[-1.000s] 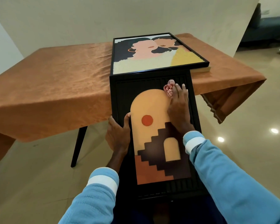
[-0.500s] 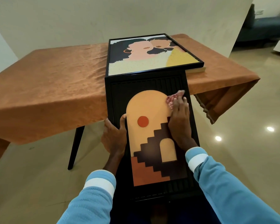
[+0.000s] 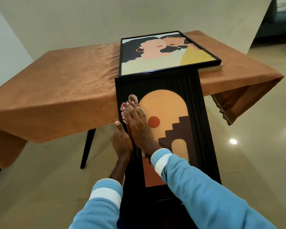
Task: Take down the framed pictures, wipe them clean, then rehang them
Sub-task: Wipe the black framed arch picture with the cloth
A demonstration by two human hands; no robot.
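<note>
A black-framed picture with an orange arch, a red dot and brown steps leans from my lap onto the table edge. My right hand reaches across it and presses a small pink patterned cloth flat against the picture's upper left part with straight fingers. My left hand grips the frame's left edge, thumb on top. A second black-framed picture showing two faces lies flat on the table beyond it.
The table wears an orange cloth that hangs over its edges, with a dark leg below. A pale book or board lies under the far picture. Glossy tiled floor surrounds me; a dark sofa stands at far right.
My right hand has swept the cloth from the picture's upper right to its upper left, crossing over my left hand. The left hand keeps its grip on the frame's edge.
</note>
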